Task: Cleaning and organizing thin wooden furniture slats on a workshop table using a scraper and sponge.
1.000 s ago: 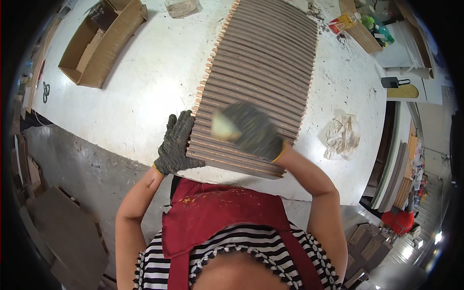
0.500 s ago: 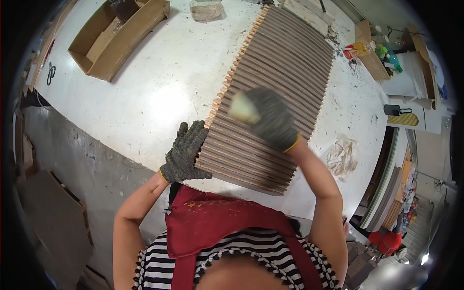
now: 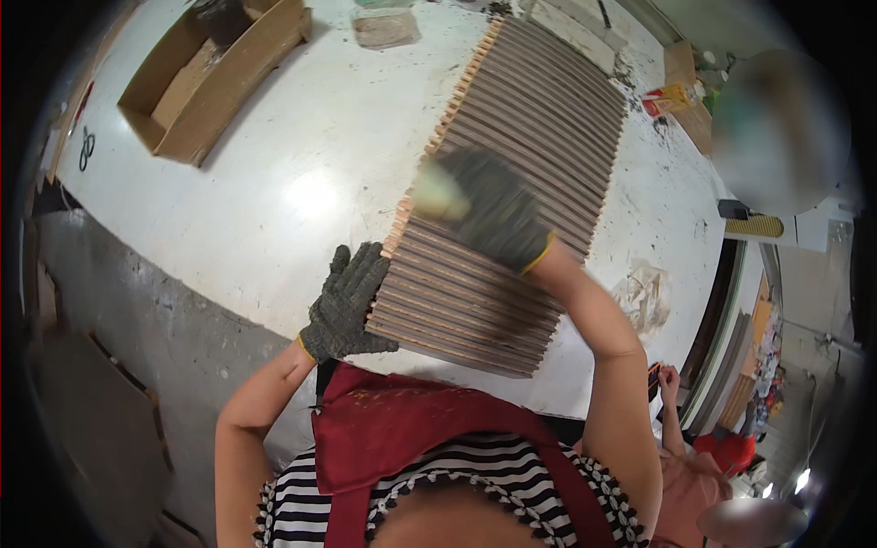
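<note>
Dark brown wooden strips (image 3: 539, 110) with pale ends lie side by side in a long slatted row on the white table. Both my hands wear dark grey knit gloves with yellow cuffs. My left hand (image 3: 348, 306) rests against the row's near left corner, its fingers stretched out along the edge and its thumb across the near end. Over the middle left part of the strips, my right hand (image 3: 501, 212) grips a pale yellow sponge-like block (image 3: 439, 194). Motion smears the block, so its exact kind and whether it touches the strips cannot be told.
An open cardboard box (image 3: 215, 87) with a dark container (image 3: 222, 20) stands at far left, near black scissors (image 3: 87, 149). Crumpled clear plastic (image 3: 645, 300) lies right of the strips. Another person's hand (image 3: 670, 384) shows at lower right. Dark crumbs lie on the table.
My right hand and the pale block have shifted slightly left and away from me. My left hand stays at the corner. Another person has come into view at lower right.
</note>
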{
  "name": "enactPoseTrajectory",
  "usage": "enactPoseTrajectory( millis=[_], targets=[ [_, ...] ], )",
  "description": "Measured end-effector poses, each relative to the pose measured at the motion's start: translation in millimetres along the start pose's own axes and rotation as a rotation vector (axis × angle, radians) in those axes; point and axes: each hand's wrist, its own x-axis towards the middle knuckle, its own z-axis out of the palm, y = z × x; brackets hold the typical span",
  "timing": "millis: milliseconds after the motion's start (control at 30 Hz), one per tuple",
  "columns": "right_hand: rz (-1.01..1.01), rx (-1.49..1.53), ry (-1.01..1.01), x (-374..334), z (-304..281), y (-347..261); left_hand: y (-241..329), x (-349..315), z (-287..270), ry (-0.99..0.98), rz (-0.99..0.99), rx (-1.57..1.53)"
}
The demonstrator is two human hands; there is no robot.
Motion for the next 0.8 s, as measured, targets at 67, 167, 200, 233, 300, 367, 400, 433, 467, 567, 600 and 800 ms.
enactPoseTrajectory(
  millis=[67, 167, 200, 233, 300, 367, 400, 433, 467, 567, 600, 800],
  targets=[
    [-0.089, -0.090, -0.123, -23, 25, -22, 0, -4, -2, 0.001, 0.005, 0.006],
    [0.123, -0.074, 0.043, -14, 1, 10, 0, 0, -1, 0.000, 0.021, 0.008],
    [0.201, -0.241, 0.080, -19, -24, 36, 2, 7, 0, 0.010, 0.033, 0.009],
    [0.289, -0.423, 0.121, -25, -55, 64, 3, 17, 1, 0.017, 0.063, 0.006],
    [0.444, -0.548, 0.250, -47, -83, 130, 7, 17, 6, 0.029, 0.077, 0.029],
    [0.551, -0.398, 0.377, -51, -82, 139, 12, 12, 10, 0.048, 0.035, 0.116],
    [0.467, -0.484, 0.497, -65, -58, 165, 14, 13, 11, 0.032, 0.017, 0.107],
    [0.366, -0.418, 0.600, -45, -31, 125, 4, -3, 14, 0.108, 0.058, 0.131],
    [0.430, -0.044, 0.336, -28, -40, 62, 8, -6, 14, 0.133, 0.039, 0.145],
    [0.134, 0.015, 0.215, -53, 2, -10, 24, 13, 15, 0.053, 0.024, 0.142],
    [0.156, -0.011, 0.235, -56, -5, -5, 25, 17, 17, 0.041, 0.061, 0.137],
    [0.679, -0.583, 0.361, -108, -67, 79, 16, 7, 35, 0.129, -0.235, 0.058]
  ],
)
